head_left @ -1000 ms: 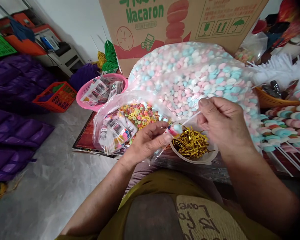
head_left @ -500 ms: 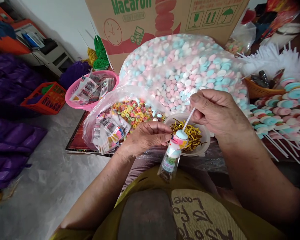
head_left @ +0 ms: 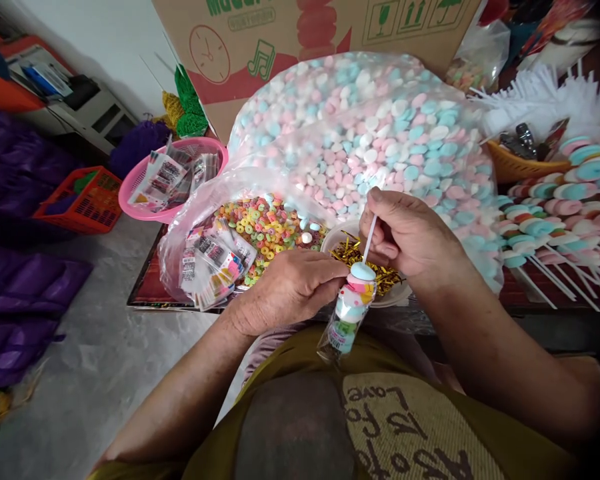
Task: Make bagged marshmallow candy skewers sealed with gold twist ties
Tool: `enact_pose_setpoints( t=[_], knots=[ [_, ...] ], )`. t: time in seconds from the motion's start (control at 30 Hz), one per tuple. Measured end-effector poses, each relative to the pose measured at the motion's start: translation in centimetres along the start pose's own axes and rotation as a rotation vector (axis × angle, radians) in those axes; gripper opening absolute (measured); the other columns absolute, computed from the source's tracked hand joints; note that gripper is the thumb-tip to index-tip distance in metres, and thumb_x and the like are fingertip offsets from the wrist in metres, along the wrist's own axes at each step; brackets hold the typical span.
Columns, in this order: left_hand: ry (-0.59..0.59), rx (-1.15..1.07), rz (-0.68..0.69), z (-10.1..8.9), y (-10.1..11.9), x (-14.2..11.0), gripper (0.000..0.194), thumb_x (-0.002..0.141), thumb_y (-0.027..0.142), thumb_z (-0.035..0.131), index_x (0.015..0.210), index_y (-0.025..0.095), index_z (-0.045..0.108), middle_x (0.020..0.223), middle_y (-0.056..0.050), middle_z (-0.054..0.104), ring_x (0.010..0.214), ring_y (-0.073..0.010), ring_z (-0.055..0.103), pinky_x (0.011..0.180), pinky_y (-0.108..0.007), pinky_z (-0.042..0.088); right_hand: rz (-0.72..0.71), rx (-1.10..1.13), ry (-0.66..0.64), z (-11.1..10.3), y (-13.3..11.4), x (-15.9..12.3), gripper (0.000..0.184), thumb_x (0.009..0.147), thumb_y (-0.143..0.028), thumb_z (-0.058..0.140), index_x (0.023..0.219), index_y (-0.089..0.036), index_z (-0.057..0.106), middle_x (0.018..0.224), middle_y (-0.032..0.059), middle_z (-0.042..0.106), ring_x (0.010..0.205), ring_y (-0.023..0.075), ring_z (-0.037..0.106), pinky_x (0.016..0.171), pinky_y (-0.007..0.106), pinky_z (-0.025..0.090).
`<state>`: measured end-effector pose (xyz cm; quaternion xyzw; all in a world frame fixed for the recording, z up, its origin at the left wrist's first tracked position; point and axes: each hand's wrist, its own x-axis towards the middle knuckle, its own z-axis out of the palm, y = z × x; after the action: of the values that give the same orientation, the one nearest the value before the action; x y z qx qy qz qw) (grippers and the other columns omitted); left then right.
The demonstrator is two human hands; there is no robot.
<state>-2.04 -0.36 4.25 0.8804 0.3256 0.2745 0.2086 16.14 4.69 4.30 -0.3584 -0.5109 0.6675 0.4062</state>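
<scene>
My right hand [head_left: 405, 230] pinches a white stick [head_left: 370, 237] that rises from a stack of round candies [head_left: 363, 271] in pink, white, blue and green. The stack sits inside a clear printed wrapper bag [head_left: 341, 330], which hangs tilted down toward my lap. At the bag's mouth, my left hand [head_left: 305, 280] grips the edge between thumb and fingers. Behind both hands stands a white bowl [head_left: 405, 293] of gold twist ties [head_left: 347, 252], partly covered by the hands and the candy.
A large clear bag of pastel candies [head_left: 360, 133] lies against a cardboard box [head_left: 275, 40]. Ring candies [head_left: 265, 233] and flat wrappers [head_left: 213, 257] are at left, near a pink basket [head_left: 155, 213]. Finished candy skewers [head_left: 555, 227] and white sticks [head_left: 555, 100] sit at right.
The candy stack has slid deeper into the wrapper bag. My right hand has lowered slightly, and my left fingers have closed in on the bag's mouth. The view has shifted a little.
</scene>
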Motion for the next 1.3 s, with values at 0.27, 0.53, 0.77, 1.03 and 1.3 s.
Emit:
enact_pose_setpoints(
  t=[0.27,0.53,0.77,1.03,1.3],
  knots=[
    [0.251,0.153,0.088,0.5,-0.5,-0.9,0.008,0.083,0.014,0.055,0.085,0.020,0.060,0.071,0.000,0.068,0.066,-0.0119,0.061,0.067,-0.025,0.047,0.021,0.120,0.006,0.3,1.1,0.5,0.041,0.082,-0.047,0.057,0.054,-0.022,0.044,0.033,-0.0068,0.033,0.028,0.0069,0.027,0.033,0.025,0.022],
    [0.179,-0.031,0.020,-0.6,-0.7,-2.1,0.016,0.085,0.013,0.058,0.099,0.018,0.060,0.089,-0.006,0.071,0.083,-0.0135,0.066,0.073,-0.026,0.052,0.007,0.113,-0.001,0.9,0.7,0.5,0.040,0.082,-0.045,0.062,0.056,-0.022,0.041,0.035,-0.0068,0.037,0.028,0.0060,0.028,0.033,0.025,0.021],
    [0.122,0.116,0.150,-0.8,-0.6,-2.4,0.016,0.085,0.014,0.058,0.101,0.016,0.059,0.090,-0.007,0.072,0.083,-0.0161,0.067,0.073,-0.031,0.052,0.021,0.143,-0.023,1.0,1.0,0.5,0.043,0.079,-0.048,0.065,0.053,-0.020,0.043,0.034,-0.0067,0.037,0.028,0.0050,0.029,0.032,0.023,0.022],
    [0.044,0.317,0.218,-1.1,-0.2,-1.9,0.008,0.089,0.020,0.053,0.089,0.015,0.058,0.081,-0.004,0.071,0.073,-0.0152,0.064,0.070,-0.032,0.048,0.002,0.139,-0.024,1.2,1.0,0.2,0.042,0.083,-0.045,0.061,0.053,-0.020,0.044,0.035,-0.0064,0.036,0.028,0.0054,0.029,0.032,0.024,0.022],
    [0.008,0.380,0.237,-1.0,-0.3,-1.3,0.012,0.091,0.023,0.049,0.084,0.015,0.056,0.072,-0.002,0.066,0.067,-0.0143,0.060,0.069,-0.031,0.047,-0.005,0.143,-0.008,1.2,1.2,0.2,0.039,0.082,-0.043,0.063,0.056,-0.020,0.046,0.035,-0.0072,0.037,0.028,0.0050,0.029,0.031,0.023,0.023]
  ],
)
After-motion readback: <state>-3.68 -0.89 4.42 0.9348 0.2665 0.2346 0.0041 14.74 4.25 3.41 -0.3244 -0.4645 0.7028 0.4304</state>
